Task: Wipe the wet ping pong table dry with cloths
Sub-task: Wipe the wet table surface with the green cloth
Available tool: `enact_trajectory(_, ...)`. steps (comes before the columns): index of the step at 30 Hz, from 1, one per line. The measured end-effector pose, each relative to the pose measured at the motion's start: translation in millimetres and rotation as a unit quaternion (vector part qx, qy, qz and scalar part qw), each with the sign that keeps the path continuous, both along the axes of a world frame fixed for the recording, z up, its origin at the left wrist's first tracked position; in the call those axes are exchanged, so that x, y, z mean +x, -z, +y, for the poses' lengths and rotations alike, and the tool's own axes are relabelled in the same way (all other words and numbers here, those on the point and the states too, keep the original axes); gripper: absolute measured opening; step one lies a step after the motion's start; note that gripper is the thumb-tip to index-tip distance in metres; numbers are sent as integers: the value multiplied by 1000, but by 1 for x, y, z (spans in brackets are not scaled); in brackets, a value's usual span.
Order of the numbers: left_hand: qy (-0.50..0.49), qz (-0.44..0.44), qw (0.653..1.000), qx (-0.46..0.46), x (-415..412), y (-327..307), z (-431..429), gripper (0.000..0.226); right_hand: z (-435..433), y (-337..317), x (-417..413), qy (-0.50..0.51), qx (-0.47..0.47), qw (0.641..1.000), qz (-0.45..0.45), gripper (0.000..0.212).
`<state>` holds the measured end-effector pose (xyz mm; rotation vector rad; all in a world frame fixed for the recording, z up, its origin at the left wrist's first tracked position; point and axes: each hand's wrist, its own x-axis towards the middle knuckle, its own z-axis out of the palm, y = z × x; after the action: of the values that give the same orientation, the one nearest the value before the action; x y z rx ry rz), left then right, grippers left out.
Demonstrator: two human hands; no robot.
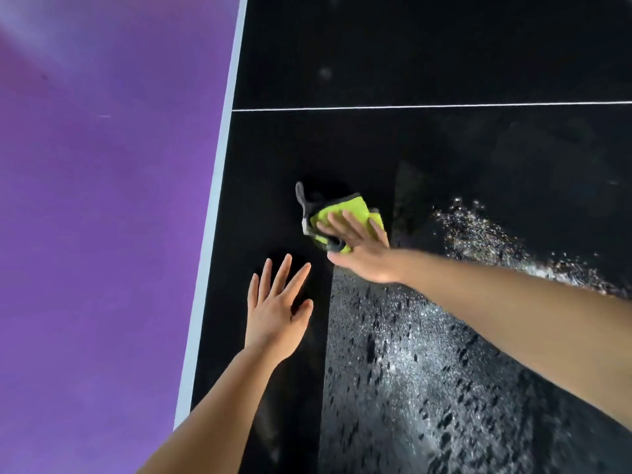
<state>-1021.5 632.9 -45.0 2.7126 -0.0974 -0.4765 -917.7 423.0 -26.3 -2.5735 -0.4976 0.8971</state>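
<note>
While right hand [359, 248] presses cloth [342, 217] flat-fingered mid-frame, wet patch [410, 354] lies lower right; left hand [277, 309] spread, empty.

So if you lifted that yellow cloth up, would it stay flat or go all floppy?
Probably floppy: the yellow cloth lies bunched, its grey edge curling up. It may feel heavier than it looks, since the table around it is covered in water drops. Under the flat right hand it should slide easily on the wet top.

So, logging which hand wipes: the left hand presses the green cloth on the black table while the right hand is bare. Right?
Not quite: the head view shows the right hand pressing the green cloth on the black table; the left hand is bare.
</note>
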Motion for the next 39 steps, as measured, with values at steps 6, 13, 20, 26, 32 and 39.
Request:
enact_trajectory(6, -63, 25, 995, -68, -58, -26, 36, 48, 33, 0, -172, 10, 20, 1000, 20, 63)
enact_trajectory(13, -109, -26, 987, -111, -214, -11, 74, 58, 71, -7, -338, 30, -2, 999, 30, 64)
enact_trajectory(20, -61, 5, 993, -97, -300, -12, 92, 68, 100, -21, -443, 106, 36, 991, 70, 59)
enact_trajectory(26, -62, 59, 993, -81, -309, -30, 91, 72, 100, -53, -457, 443, 284, 805, 275, 42)
enact_trajectory(32, -172, 37, 974, -142, -299, -49, 57, 45, 62, -104, -447, 657, 460, 530, 275, 41)
enact_trajectory(39, -136, 341, 791, -489, -266, -121, -41, 27, -6, -138, -439, 625, 593, 459, 217, 49)
